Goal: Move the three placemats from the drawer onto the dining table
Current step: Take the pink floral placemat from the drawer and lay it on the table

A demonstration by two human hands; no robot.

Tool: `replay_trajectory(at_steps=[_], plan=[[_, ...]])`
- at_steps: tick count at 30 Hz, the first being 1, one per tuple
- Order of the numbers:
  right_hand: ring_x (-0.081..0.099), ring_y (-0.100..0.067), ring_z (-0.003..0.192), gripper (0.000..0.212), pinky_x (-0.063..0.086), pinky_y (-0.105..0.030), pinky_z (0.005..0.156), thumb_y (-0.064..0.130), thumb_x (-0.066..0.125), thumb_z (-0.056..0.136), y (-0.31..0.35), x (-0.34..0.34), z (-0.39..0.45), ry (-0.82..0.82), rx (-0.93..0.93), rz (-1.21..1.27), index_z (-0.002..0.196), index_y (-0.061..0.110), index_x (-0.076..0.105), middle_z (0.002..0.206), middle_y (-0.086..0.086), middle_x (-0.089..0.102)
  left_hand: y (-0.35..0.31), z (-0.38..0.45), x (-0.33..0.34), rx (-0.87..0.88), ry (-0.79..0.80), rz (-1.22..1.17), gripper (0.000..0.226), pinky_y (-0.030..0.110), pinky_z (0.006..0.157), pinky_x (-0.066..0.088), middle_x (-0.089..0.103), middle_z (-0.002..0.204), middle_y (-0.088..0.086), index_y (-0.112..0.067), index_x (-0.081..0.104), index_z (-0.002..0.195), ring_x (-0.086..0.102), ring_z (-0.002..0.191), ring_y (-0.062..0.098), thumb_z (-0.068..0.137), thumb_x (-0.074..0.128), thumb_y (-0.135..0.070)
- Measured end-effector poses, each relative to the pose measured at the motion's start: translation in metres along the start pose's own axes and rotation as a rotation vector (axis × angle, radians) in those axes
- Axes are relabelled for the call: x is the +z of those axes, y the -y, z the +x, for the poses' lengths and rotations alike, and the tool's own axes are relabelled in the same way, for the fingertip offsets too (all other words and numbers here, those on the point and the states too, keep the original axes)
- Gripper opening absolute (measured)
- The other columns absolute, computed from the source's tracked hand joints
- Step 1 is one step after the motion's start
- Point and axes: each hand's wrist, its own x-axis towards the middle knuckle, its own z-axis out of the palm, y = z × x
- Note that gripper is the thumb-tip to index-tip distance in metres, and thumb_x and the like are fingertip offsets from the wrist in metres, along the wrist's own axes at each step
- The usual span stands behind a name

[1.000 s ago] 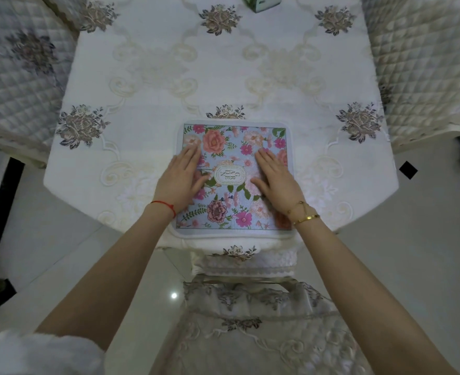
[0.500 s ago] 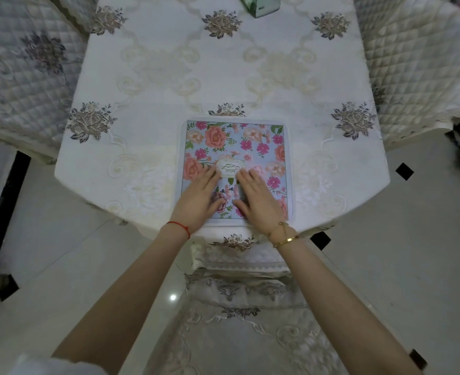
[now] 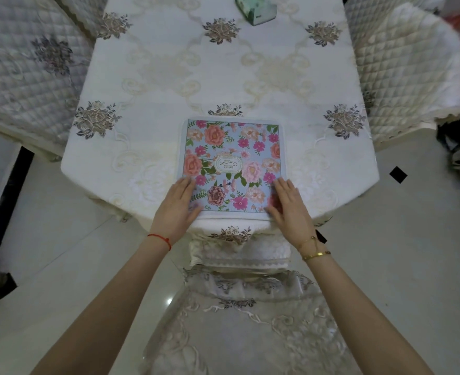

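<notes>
At the near edge of the bench (image 3: 169,85), a floral placemat (image 3: 233,163) lies flat on the cream embroidered tablecloth (image 3: 291,77). It is a rounded square with a pale border, blue ground, and pink and coral flowers around a small oval label at its centre. Its near edge sits almost flush with the bench's near edge, midway between the two near corners. Whether more than one placemat is stacked there cannot be told from this view.

Both hands rest on the placemat's near corners. The left hand (image 3: 176,205) lies palm down over the near left corner, its grip spread flat with fingers straight and together, thumb angled inward along the near edge. The right hand (image 3: 288,207) lies likewise on the near right corner, fingers extended and flat, pinching nothing. A red string circles the left wrist; gold bracelets (image 3: 314,253) sit on the right wrist.

Farther up the bench, well apart from the placemat, a green box (image 3: 256,9) stands at the far edge of the view, partly cut off. Quilted chair covers flank the bench: one chair (image 3: 28,77) on the left, another (image 3: 402,66) on the right. Below the hands, a third chair (image 3: 239,320) with a lace-trimmed cover is pushed toward the bench. Pale glossy floor tiles (image 3: 61,253) with small black insets surround everything.
</notes>
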Motion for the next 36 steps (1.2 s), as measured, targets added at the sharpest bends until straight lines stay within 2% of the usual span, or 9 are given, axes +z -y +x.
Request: replay_trajectory(at_steps=[3,5,7,13,18,22,27,31,36], plan=[[0.001,-0.017,0.148,0.068,0.004,-0.036,0.120,0.041,0.047,0.097,0.038,0.016,0.008,0.024,-0.093,0.018,0.152,0.017,0.016,0.159,0.001,0.012,-0.021,-0.002,0.009,0.059,0.022,-0.021,0.068,0.037,0.122,0.013,0.015,0.161,0.006,-0.012,0.018,0.152,0.009,0.149,0.022,0.098,0.048,-0.039],[0.002,-0.017,0.148,0.066,0.007,-0.039,0.121,0.036,0.049,0.097,0.055,0.030,0.016,0.061,-0.122,0.029,0.152,0.017,0.017,0.160,0.000,0.014,-0.030,0.001,0.016,0.038,0.044,-0.045,0.067,0.034,0.122,0.007,0.008,0.162,0.003,-0.014,0.014,0.153,0.001,0.149,0.017,0.099,0.043,-0.040],[0.002,-0.016,0.148,0.065,0.007,-0.039,0.121,0.034,0.047,0.099,0.059,0.041,0.019,0.097,-0.129,0.043,0.152,0.015,0.016,0.160,0.000,0.013,-0.029,0.002,0.019,0.021,0.062,-0.042,0.064,0.036,0.123,0.007,0.006,0.162,0.002,-0.014,0.012,0.153,-0.002,0.149,0.015,0.101,0.039,-0.040],[0.005,-0.015,0.147,0.058,0.004,-0.036,0.121,0.037,0.036,0.101,0.015,0.028,-0.006,0.051,-0.048,0.000,0.152,0.017,0.017,0.159,0.001,0.013,-0.002,-0.003,0.014,0.068,0.071,0.023,0.073,0.038,0.121,0.017,0.013,0.161,0.002,-0.014,0.014,0.153,0.012,0.148,0.017,0.095,0.022,-0.056],[0.008,-0.017,0.147,0.057,0.005,-0.036,0.121,0.034,0.038,0.101,-0.016,0.005,-0.019,0.040,-0.011,-0.004,0.151,0.012,0.020,0.159,-0.002,0.016,0.005,-0.012,0.011,0.045,0.027,0.042,0.073,0.037,0.121,0.018,0.016,0.160,0.005,-0.011,0.016,0.153,0.015,0.148,0.019,0.095,0.024,-0.055],[0.008,-0.019,0.148,0.057,0.007,-0.037,0.121,0.036,0.037,0.102,-0.012,0.005,-0.007,0.020,-0.017,-0.047,0.151,0.012,0.021,0.159,-0.004,0.016,0.003,-0.002,0.010,0.017,0.009,0.034,0.065,0.040,0.121,0.019,0.018,0.160,0.008,-0.009,0.018,0.152,0.012,0.148,0.022,0.100,0.041,-0.041],[0.002,-0.020,0.148,0.064,0.005,-0.038,0.121,0.044,0.033,0.101,0.000,0.013,0.035,0.034,-0.013,-0.103,0.152,0.010,0.013,0.160,-0.005,0.009,0.009,0.037,0.002,0.030,0.020,0.045,0.066,0.034,0.122,0.007,0.001,0.162,0.002,-0.015,0.004,0.154,0.000,0.150,0.016,0.101,0.035,-0.040],[0.002,-0.021,0.148,0.064,0.006,-0.039,0.121,0.040,0.034,0.102,0.000,0.010,0.079,0.031,0.021,-0.108,0.152,0.007,0.012,0.160,-0.009,0.008,0.017,0.077,-0.007,0.001,0.038,0.076,0.063,0.032,0.122,0.002,0.006,0.162,0.009,-0.008,0.009,0.153,0.001,0.150,0.021,0.102,0.034,-0.036],[-0.001,-0.022,0.148,0.068,-0.001,-0.033,0.120,0.044,0.034,0.101,-0.002,-0.001,0.134,0.072,-0.013,-0.127,0.152,0.009,0.008,0.161,-0.009,0.004,0.021,0.122,-0.018,0.028,0.041,0.072,0.066,0.033,0.122,0.004,0.005,0.162,0.009,-0.010,0.007,0.153,0.001,0.150,0.023,0.101,0.035,-0.040]])
